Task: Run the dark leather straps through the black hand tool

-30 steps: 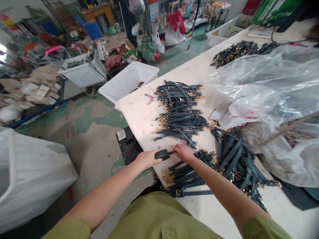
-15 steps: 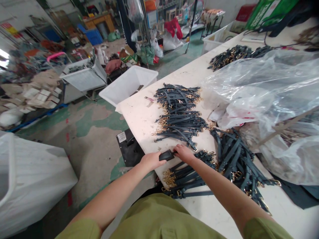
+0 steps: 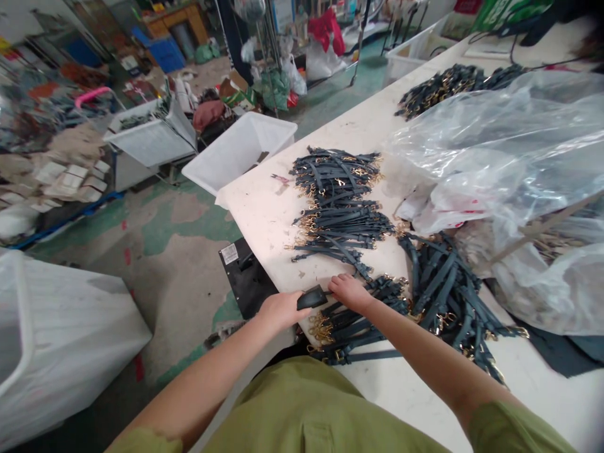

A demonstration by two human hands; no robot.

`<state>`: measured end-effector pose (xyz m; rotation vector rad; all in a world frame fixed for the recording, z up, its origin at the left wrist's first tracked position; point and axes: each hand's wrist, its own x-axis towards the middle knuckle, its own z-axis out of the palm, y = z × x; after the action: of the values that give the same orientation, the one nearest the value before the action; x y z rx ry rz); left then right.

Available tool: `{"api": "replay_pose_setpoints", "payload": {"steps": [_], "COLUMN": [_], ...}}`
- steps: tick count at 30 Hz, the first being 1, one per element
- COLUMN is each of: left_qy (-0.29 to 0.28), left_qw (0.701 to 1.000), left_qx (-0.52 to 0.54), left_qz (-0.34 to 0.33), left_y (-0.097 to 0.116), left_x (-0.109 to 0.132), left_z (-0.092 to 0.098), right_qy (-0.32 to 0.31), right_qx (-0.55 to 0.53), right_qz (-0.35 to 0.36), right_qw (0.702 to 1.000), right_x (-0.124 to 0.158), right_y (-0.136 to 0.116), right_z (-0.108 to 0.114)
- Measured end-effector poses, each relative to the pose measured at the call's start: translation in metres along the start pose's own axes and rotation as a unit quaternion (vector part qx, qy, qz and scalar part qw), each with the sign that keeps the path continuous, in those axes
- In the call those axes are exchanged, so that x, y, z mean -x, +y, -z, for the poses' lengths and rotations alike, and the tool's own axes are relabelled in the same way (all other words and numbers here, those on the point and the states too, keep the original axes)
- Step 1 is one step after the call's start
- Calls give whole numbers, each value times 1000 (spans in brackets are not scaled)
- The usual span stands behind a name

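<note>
My left hand (image 3: 281,309) is closed around a black oblong object (image 3: 312,298) with rounded edges; its exact kind does not show. At the right end of that object, my right hand (image 3: 348,292) has its fingers curled together in a pinch, and what lies between them is too small to make out. Both hands are over the near-left part of the table. Just below and right of them lies a bundle of dark straps (image 3: 363,327) with gold-coloured clasps. Two more strap bundles, a middle one (image 3: 344,225) and a far one (image 3: 333,171), lie beyond my hands.
A loose strap heap (image 3: 441,289) and clear plastic sheeting (image 3: 514,151) cover the table's right side. Small pliers (image 3: 280,179) lie near the left edge of the white table (image 3: 257,217). Beyond that edge stand a white tub (image 3: 217,151) and a large white bin (image 3: 89,333).
The view has shifted slightly, so the table and background sit higher. The black object is tilted a little more, its right end raised. Both hands keep nearly the same grip.
</note>
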<state>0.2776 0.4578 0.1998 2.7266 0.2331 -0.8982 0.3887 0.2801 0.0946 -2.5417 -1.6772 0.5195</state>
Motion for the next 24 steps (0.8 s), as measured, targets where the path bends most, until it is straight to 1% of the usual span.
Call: {"api": "replay_pose_setpoints", "payload": {"steps": [2,4,6,8,10,12,15,17,19,22,24], "left_qy": [-8,-10,5,14,16,15,10,12,23,38,47], "left_qw": [1000,1000,999,998,997,995,992,990,988,985,983], "left_qx": [6,19,35,43,45,52,83,101,112,129,139], "left_qz": [-2,0,10,37,67,86,100,103,104,106,110], "left_y": [4,-3,-16,-32,-44,-52,-58,-62,-65,-70,-74], "left_x": [-6,-2,11,29,48,63,81,90,98,108,114], "left_z": [2,6,10,11,7,-2,-18,-26,-30,-32,-32], "right_qy": [-18,-32,-40,-48,-43,-24,-4,-3,1,9,-3], "right_qx": [-6,-17,-31,-53,-77,-84,-59,-37,-19,3,17], "right_qz": [1,-16,-34,-33,-12,14,43,46,34,10,7], "right_qw": [1000,999,998,997,996,996,997,998,999,1000,1000], "right_x": [1,6,18,38,63,88,112,114,108,91,81], "right_y": [1,4,6,5,-1,-11,-26,-32,-34,-32,-32], "right_z": [3,5,7,5,0,-9,-24,-30,-31,-21,-13]}}
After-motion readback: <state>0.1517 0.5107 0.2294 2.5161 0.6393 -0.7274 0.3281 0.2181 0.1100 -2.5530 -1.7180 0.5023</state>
